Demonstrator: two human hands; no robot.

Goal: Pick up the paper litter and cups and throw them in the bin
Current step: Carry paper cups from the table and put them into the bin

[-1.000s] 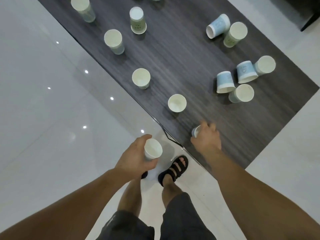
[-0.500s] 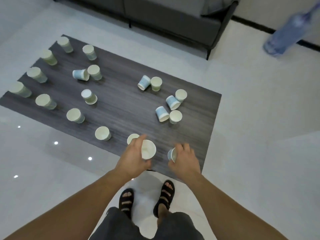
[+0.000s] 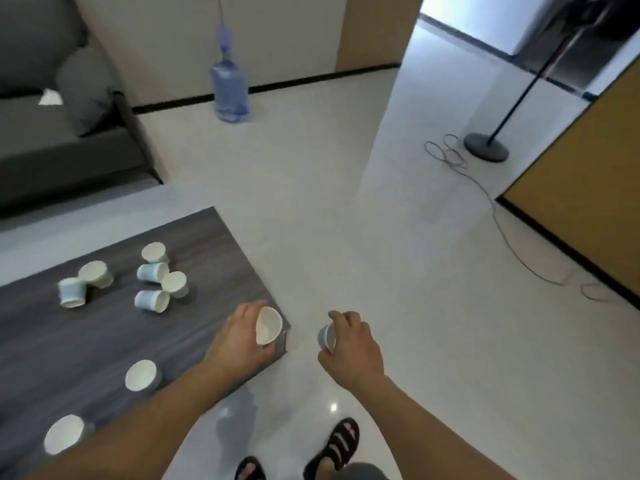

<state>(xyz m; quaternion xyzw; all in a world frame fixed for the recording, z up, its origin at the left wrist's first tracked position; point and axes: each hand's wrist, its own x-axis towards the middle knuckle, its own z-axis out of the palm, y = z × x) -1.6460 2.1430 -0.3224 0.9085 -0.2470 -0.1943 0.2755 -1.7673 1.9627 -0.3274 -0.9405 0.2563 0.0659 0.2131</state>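
Left hand (image 3: 239, 337) and right hand (image 3: 353, 351): bare, forearms likewise. Feet: black multi-strap open-toe sandals, left sandal (image 3: 249, 471) cut by the near edge, right sandal (image 3: 337, 445) fully visible. Dark grey shorts (image 3: 360, 472), near edge.

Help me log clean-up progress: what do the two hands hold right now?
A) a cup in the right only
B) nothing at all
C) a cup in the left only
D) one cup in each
D: the left hand grips a white cup and the right hand grips a blue-sided cup.
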